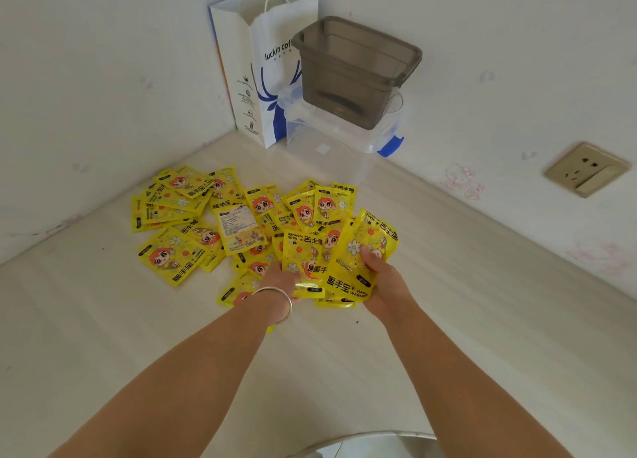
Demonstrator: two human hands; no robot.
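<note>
Before the smoky grey plastic tub (358,78), your right hand (384,278) pinches yellow foil sachets (348,268). Your left hand (281,275): fingers hidden beneath, grip unclear.

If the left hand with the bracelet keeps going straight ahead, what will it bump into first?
Most likely the yellow packets: the left hand reaches in among them, and more lie just ahead. The clear box stands farther back, though depth is hard to judge.

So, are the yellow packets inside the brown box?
No, the yellow packets lie spread on the table, outside the brown box behind them.
</note>
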